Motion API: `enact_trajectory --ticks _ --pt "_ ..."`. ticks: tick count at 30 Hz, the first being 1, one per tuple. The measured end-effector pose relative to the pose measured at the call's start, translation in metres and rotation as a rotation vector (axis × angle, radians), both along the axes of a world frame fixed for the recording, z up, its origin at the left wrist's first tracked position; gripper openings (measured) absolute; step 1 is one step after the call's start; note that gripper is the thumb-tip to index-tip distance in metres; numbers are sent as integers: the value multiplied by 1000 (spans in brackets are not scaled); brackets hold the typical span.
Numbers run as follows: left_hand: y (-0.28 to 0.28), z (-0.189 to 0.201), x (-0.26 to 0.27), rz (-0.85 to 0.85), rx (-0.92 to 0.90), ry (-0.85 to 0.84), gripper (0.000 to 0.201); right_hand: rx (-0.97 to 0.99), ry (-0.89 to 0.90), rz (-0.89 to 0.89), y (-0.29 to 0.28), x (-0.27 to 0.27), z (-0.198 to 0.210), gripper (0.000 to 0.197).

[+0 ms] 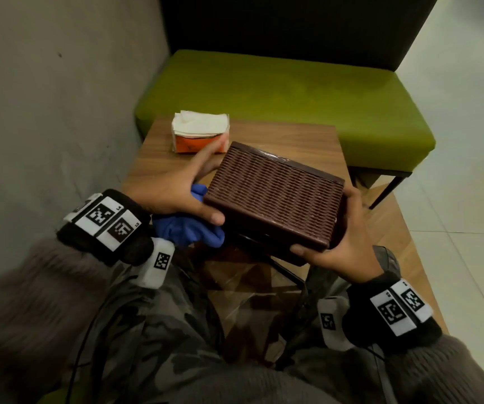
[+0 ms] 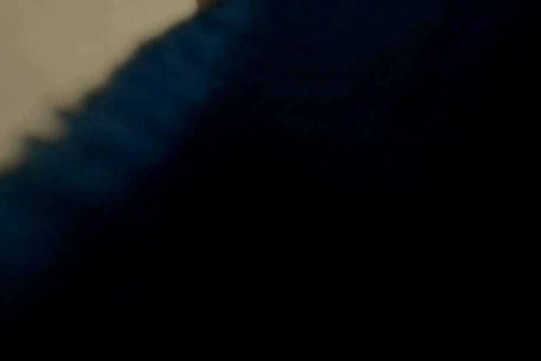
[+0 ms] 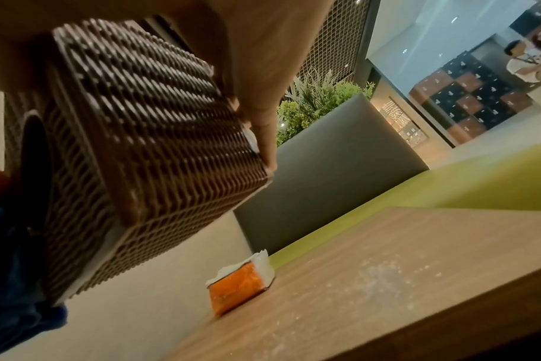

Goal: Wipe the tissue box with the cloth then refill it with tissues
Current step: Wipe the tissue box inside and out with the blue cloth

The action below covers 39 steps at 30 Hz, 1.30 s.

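I hold a brown woven tissue box (image 1: 275, 193) tilted above the near part of the wooden table (image 1: 307, 141), ribbed side up. My left hand (image 1: 182, 185) holds a bunched blue cloth (image 1: 188, 228) against the box's left end, thumb on the near corner. My right hand (image 1: 348, 246) grips the right end, thumb on the front corner. The right wrist view shows the box (image 3: 145, 136) from below with my fingers (image 3: 263, 102) along its edge. A blurred blue cloth (image 2: 124, 122) fills the left wrist view. An opened orange pack of white tissues (image 1: 200, 132) sits at the table's far left.
A grey wall (image 1: 45, 112) runs close along the left. A green bench seat (image 1: 278, 91) with a dark back stands just beyond the table. The tissue pack (image 3: 241, 283) and the dusty tabletop (image 3: 386, 281) appear in the right wrist view. My lap is below the box.
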<state>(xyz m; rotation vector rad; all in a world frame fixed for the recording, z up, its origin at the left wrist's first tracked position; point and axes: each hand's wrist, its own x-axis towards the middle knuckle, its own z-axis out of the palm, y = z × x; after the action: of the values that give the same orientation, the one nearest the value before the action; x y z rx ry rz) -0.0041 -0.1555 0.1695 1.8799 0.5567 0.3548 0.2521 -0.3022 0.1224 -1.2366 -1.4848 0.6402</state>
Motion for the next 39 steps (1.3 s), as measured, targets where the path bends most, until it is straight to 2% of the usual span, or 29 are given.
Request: enact_trajectory --ticks 3,6,8,10,12,14,16,18,19,21,23,25,27,28,29,31,33,36,39 --pt "-3 10 4 -37 148 90 100 -29 -78 25 5 10 -2 97" --pt "-5 10 10 119 366 111 101 -52 -302 -109 14 22 -10 124" --pt "-13 15 18 213 651 278 104 -38 -482 -148 18 16 -9 136" --pt "-23 17 29 223 910 489 107 -70 -607 -109 23 -9 -1 141" --pt "-33 14 40 200 998 558 109 -85 -633 -109 29 -35 -1 142" --pt "-37 7 46 187 1008 555 110 -94 -566 -169 36 -47 -4 131" --pt "-36 2 44 162 935 475 112 -107 -486 -186 40 -48 -7 118" --pt "-30 1 34 194 683 283 116 -124 -421 -181 38 -41 -16 114" --pt "-27 2 28 279 548 155 112 -131 -395 -192 35 -38 -20 112" --pt "-21 5 18 510 400 -111 85 -121 -364 -215 30 -36 -26 108" --pt "-22 7 23 614 333 -261 49 -119 -323 -234 28 -38 -30 107" --pt "-34 4 38 621 327 -291 26 -111 -262 -247 31 -43 -32 106" --pt "-57 -2 58 693 365 -296 14 -92 -236 -238 36 -48 -32 103" --pt "-68 -6 64 720 439 -290 13 -90 -236 -235 37 -51 -31 103" --pt "-78 -12 68 709 552 -263 15 -91 -233 -238 36 -52 -30 102" --pt "-88 -28 69 581 833 -171 27 -60 -225 -258 33 -51 -28 96" --pt "-83 -39 64 486 937 -114 32 -1 -249 -251 30 -47 -28 94" --pt "-63 -40 57 517 770 -118 37 58 -281 -222 30 -44 -31 97" --pt "-37 -31 56 750 658 -205 31 102 -295 -221 30 -45 -34 99"
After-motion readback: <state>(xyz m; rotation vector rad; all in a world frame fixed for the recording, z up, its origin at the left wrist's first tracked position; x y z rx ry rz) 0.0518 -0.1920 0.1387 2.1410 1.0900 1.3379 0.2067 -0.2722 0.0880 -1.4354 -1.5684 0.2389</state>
